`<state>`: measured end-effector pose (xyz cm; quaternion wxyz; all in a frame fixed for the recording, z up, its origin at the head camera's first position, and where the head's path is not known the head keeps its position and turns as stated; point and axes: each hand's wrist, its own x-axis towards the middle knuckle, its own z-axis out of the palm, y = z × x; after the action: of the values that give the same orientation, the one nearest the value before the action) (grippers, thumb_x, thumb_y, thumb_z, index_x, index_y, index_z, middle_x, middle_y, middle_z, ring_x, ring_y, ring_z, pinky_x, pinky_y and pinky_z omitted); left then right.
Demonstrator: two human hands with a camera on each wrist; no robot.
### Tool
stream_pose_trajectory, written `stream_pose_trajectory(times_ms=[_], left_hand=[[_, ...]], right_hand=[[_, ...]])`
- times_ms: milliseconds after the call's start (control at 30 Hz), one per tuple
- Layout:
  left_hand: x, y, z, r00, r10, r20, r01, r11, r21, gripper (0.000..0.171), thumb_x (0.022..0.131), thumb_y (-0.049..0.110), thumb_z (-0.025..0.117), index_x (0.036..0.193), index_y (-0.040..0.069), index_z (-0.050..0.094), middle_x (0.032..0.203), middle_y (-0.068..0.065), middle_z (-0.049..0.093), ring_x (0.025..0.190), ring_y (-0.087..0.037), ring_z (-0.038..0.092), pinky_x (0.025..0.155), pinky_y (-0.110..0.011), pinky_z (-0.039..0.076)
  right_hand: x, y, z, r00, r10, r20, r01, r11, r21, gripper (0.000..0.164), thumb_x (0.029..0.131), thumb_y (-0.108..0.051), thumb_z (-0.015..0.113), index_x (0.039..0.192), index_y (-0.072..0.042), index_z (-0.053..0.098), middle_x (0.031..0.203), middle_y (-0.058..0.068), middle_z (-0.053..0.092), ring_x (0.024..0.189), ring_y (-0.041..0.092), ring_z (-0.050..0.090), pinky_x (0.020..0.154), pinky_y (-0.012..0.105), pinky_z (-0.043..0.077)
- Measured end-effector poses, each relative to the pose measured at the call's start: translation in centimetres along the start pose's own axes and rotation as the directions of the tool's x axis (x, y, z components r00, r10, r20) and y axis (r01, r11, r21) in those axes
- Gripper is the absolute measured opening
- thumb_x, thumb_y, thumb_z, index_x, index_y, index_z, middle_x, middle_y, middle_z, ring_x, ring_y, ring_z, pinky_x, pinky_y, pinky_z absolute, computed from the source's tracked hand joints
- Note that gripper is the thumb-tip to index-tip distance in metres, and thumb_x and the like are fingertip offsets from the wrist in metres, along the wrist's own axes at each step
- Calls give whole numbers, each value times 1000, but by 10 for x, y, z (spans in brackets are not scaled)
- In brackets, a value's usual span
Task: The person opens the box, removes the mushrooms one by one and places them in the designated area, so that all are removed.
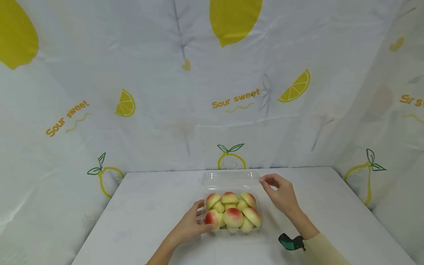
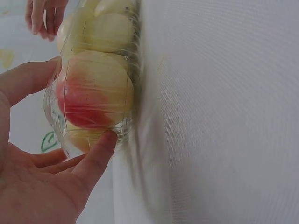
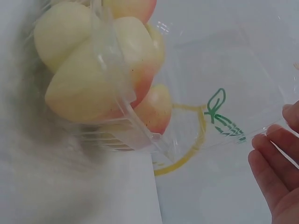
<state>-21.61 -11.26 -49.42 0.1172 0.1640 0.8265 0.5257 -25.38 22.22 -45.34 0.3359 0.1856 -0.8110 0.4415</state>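
Observation:
A clear plastic clamshell box [image 1: 212, 189] stands on the table with its hinged lid [image 1: 230, 179] raised at the back. Several peaches [image 1: 233, 218], pale yellow with red blush, fill the box. My left hand [image 1: 189, 225] grips the box's left side, thumb at the front corner and fingers along the side wall. In the left wrist view, one red-sided peach [image 2: 96, 88] shows through the plastic beside that hand. My right hand [image 1: 281, 193] pinches the lid's right edge between thumb and fingertips. The right wrist view shows the transparent lid [image 3: 224, 60] reaching to those fingertips.
The white table [image 1: 145, 206] extends on both sides of the box. Behind it hangs a white cloth [image 1: 159, 136] printed with lemons and lettering. A dark green and black strap piece [image 1: 291, 242] juts from the right wrist over the table.

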Motion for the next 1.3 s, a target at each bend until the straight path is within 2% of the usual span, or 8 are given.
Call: stream_pose_trajectory(times_ms=[400,633,800,1100,1300], left_hand=[[-1,-1,-1,1000,2,5,-2,1000,12,92,84,28,84,153,-2,31,154,-25,38,135,-44,47,102,-51,50],[-3,-1,-2,1000,2,5,-2,1000,-2,91,85,29,84,152,-2,31,154,-26,37,135,-45,47,103,-52,50],[-4,0,-1,1000,4,0,-4,1000,-2,91,84,29,84,152,-2,31,153,-26,38,134,-46,47,102,-52,50],[-2,1,3,1000,2,-8,-2,1000,3,89,84,27,85,151,-1,32,153,-25,39,133,-45,49,101,-48,51],[-3,0,3,1000,-1,-8,1,1000,-9,90,84,27,85,151,-1,32,153,-25,38,133,-45,48,101,-50,51]], right_hand=[[14,7,3,998,59,15,-59,998,-24,12,85,3,78,95,2,71,88,9,73,80,7,69,76,5,49],[20,11,8,995,90,32,-89,995,-37,8,90,-1,75,98,1,72,88,9,74,79,19,70,73,5,48],[25,16,11,992,115,50,-113,993,-43,10,92,-4,74,100,1,72,87,8,74,77,14,68,70,8,49],[27,25,13,977,190,93,-186,982,-43,13,95,-8,72,104,1,71,90,9,74,79,19,70,71,15,53],[28,28,15,975,202,97,-198,979,-49,14,97,-9,70,105,3,70,89,11,74,79,21,70,70,17,54]])
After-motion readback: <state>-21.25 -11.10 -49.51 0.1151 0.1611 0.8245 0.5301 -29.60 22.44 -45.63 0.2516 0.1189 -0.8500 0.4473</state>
